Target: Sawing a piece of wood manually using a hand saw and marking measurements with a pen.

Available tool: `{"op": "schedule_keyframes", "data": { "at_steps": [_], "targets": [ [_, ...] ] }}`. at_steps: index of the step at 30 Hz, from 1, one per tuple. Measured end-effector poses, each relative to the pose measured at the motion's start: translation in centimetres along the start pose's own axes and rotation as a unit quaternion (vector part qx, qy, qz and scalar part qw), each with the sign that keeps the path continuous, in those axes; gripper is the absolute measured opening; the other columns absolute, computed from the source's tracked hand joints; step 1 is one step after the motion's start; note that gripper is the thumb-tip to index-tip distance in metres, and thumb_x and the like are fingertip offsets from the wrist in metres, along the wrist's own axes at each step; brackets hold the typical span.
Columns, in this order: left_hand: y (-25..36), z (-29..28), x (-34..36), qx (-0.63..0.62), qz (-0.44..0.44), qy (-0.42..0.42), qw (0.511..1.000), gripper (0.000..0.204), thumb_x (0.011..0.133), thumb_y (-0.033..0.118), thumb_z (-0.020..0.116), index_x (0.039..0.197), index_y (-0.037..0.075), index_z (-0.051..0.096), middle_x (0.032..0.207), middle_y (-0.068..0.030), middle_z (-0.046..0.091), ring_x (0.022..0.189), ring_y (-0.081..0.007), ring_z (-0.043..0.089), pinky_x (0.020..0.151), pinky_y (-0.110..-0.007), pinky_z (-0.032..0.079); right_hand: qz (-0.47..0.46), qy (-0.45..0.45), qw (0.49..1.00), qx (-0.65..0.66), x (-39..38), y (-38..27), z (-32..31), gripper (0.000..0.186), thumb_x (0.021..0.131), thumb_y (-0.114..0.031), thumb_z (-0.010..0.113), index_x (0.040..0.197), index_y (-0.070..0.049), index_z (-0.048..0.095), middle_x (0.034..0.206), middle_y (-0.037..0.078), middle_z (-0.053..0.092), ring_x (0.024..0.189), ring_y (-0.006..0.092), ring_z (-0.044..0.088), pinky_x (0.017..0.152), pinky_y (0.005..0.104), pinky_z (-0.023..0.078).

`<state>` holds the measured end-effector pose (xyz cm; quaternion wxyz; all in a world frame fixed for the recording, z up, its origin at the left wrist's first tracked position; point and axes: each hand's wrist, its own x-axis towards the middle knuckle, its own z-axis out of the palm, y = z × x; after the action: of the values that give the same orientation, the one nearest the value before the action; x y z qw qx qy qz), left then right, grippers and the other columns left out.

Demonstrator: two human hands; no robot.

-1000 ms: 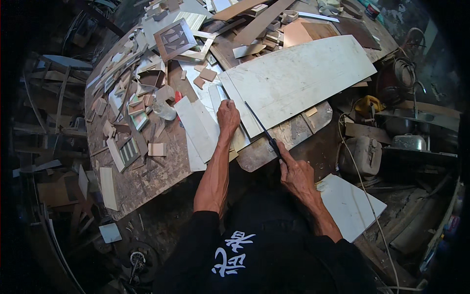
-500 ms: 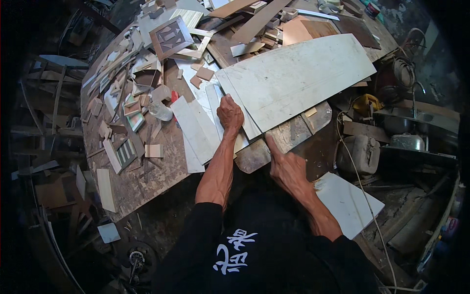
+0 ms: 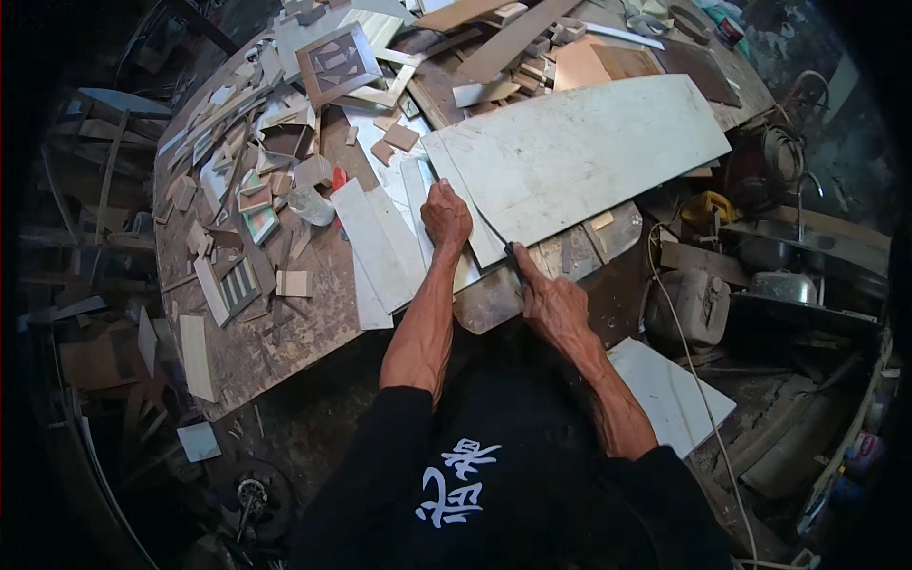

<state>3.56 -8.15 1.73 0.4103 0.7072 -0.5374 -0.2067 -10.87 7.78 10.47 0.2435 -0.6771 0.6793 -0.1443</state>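
Observation:
A large white board (image 3: 589, 157) with a curved far edge lies slanted across the workbench. Along its left end runs a dark, thin line that sets off a narrow strip (image 3: 464, 195). Closed in a fist, my left hand (image 3: 446, 217) grips the outer edge of that strip. My right hand (image 3: 554, 302) is wrapped round a slim dark tool (image 3: 512, 250), its index finger stretched along it. The tool's tip meets the near end of the line; most of its handle is hidden in my palm, so its exact kind is unclear.
The workbench (image 3: 275, 351) carries wood offcuts, small frames (image 3: 336, 65) and a clear plastic jar (image 3: 312, 206). Pale strips (image 3: 380, 247) lie left of my left hand. To the right stand a jerrycan (image 3: 689, 306), a metal sink (image 3: 787, 287) and a hanging cable (image 3: 698, 366).
My right hand has shifted slightly up and left along the line, and more of the dark tool shows. My left hand keeps its place on the strip. The view has moved slightly.

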Motion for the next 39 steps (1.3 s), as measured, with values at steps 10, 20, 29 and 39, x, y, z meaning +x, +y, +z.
{"op": "schedule_keyframes", "data": {
  "at_steps": [10,20,29,39],
  "targets": [
    [0.2,0.2,-2.8,0.006,0.002,0.034,0.999,0.037,0.094,0.026,0.039,0.076,-0.003,0.054,0.071,-0.0269,0.056,0.070,-0.0465,0.054,0.061,-0.052,0.039,0.007,-0.017,0.999,0.036,-1.3,-1.1,-0.8,0.055,0.085,-0.014,0.049,0.138,-0.023,0.036,0.061,0.027,0.056,0.057,0.0431,0.058,0.056,0.0508,0.045],
    [0.5,0.3,-3.0,-0.024,0.040,0.055,0.997,0.035,0.093,0.023,0.041,0.070,-0.002,0.052,0.063,-0.0245,0.054,0.063,-0.0448,0.052,0.057,-0.050,0.036,-0.002,0.016,1.000,-0.020,-0.2,-0.6,-0.2,0.054,0.085,-0.013,0.050,0.137,-0.021,0.039,0.061,0.027,0.057,0.055,0.0423,0.059,0.053,0.0500,0.047],
    [0.4,0.5,-2.9,-0.048,0.075,0.085,0.992,0.037,0.093,0.022,0.042,0.065,-0.002,0.048,0.058,-0.0238,0.049,0.056,-0.0436,0.048,0.053,-0.050,0.034,-0.003,0.005,1.000,-0.028,-0.5,-1.0,-0.3,0.056,0.085,-0.013,0.050,0.139,-0.024,0.037,0.063,0.026,0.058,0.054,0.0416,0.059,0.051,0.0503,0.046],
    [0.2,0.1,-2.8,-0.039,0.063,0.057,0.996,0.033,0.092,0.020,0.042,0.069,-0.001,0.052,0.063,-0.0258,0.055,0.061,-0.0466,0.053,0.055,-0.052,0.037,-0.007,-0.010,0.999,-0.031,0.8,-0.8,0.6,0.056,0.086,-0.015,0.047,0.140,-0.024,0.034,0.062,0.026,0.058,0.058,0.0427,0.058,0.056,0.0502,0.046]
  ]
}}
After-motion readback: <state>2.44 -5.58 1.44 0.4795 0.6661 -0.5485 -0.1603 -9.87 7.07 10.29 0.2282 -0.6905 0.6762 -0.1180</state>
